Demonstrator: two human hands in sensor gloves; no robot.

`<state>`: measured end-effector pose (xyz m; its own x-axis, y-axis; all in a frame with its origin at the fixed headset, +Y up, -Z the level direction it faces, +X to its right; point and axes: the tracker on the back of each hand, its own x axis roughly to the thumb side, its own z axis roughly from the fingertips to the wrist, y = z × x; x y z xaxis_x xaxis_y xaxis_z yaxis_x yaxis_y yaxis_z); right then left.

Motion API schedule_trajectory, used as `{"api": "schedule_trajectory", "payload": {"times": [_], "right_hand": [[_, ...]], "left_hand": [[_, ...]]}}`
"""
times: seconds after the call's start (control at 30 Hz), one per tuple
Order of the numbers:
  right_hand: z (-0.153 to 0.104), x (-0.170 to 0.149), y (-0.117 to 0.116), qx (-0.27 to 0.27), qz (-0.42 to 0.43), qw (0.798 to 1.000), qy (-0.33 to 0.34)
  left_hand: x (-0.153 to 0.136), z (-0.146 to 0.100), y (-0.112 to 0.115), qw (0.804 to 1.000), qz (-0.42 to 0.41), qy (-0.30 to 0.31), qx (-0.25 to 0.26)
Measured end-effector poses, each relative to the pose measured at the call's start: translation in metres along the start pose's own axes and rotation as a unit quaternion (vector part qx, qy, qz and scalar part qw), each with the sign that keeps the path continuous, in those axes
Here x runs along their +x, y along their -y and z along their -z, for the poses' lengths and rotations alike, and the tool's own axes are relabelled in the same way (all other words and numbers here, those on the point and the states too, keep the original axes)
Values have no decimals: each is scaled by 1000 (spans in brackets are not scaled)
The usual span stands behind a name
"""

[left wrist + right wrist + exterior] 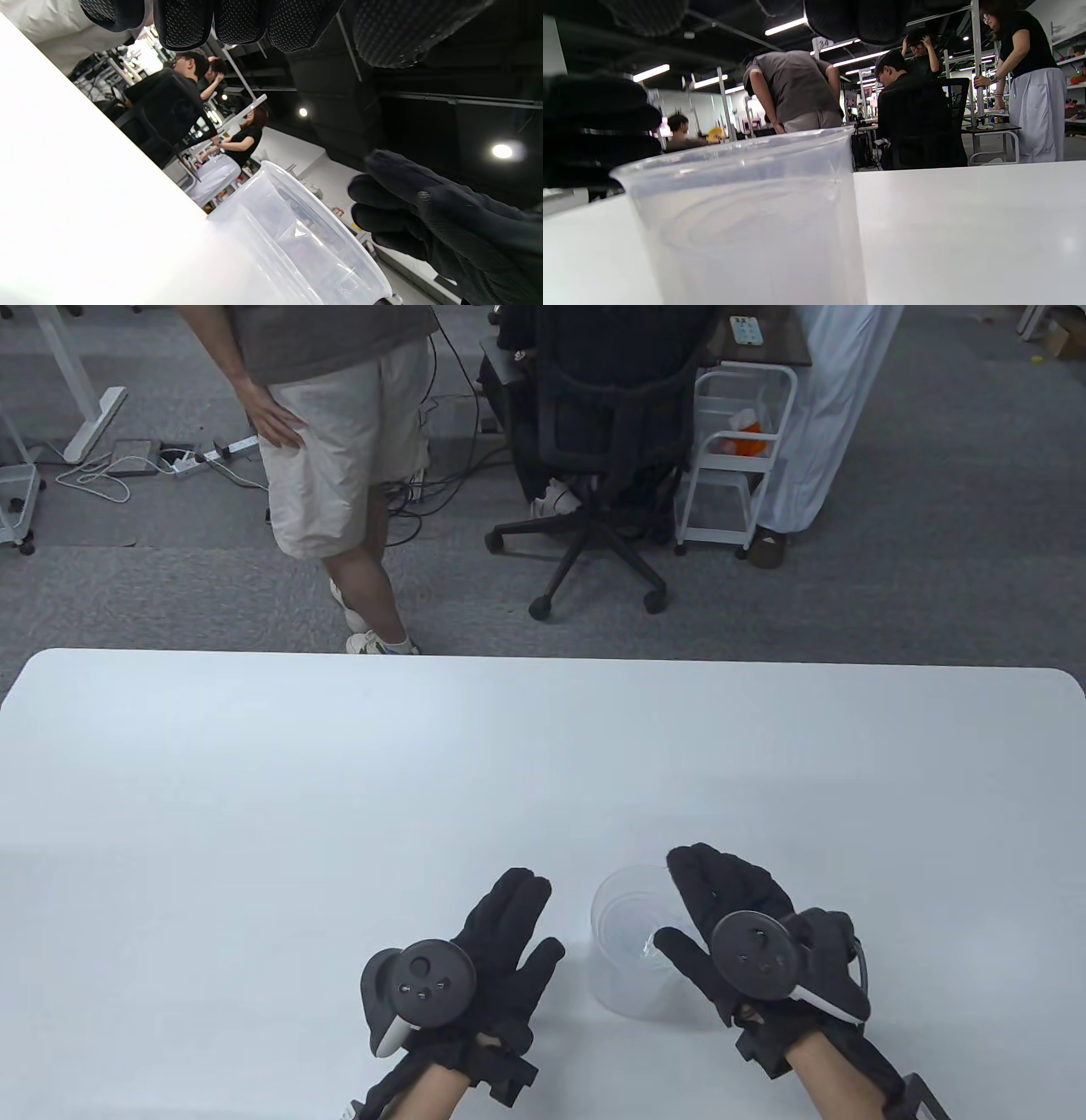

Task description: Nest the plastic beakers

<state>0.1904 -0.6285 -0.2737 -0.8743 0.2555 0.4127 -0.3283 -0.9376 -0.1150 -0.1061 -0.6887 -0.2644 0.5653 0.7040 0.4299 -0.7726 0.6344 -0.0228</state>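
Note:
A clear plastic beaker point(624, 954) stands upright near the table's front edge, between my hands. Rings inside it suggest a smaller beaker nested in it, and an inner wall shows in the left wrist view point(297, 241). My left hand point(509, 933) lies open and flat, just left of the beaker and apart from it. My right hand point(721, 899) is open with its fingers stretched out over the beaker's right rim, holding nothing. In the left wrist view the right hand point(445, 228) sits a little off the rim. The beaker fills the right wrist view point(746, 220).
The white table point(339, 780) stretches far and to both sides. Beyond its far edge stand a person point(339, 432), a black office chair point(602, 449) and a white trolley point(734, 458).

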Motion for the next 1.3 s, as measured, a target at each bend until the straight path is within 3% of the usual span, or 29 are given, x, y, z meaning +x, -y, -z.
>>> {"api": "schedule_trajectory", "payload": {"times": [0.17, 0.4, 0.63, 1.3], "right_hand": [[-26, -37, -4, -38, 81, 996, -24], [-48, -67, -23, -49, 144, 987, -47], [-55, -75, -41, -40, 162, 985, -48], [-59, -80, -45, -39, 166, 984, -54]], "left_hand": [[-2, 0, -1, 1000, 4, -7, -8], [-8, 0, -1, 1000, 2, -23, -16], [-14, 0, 1, 999, 5, -34, -25], [-14, 1, 6, 998, 14, -39, -41]]}}
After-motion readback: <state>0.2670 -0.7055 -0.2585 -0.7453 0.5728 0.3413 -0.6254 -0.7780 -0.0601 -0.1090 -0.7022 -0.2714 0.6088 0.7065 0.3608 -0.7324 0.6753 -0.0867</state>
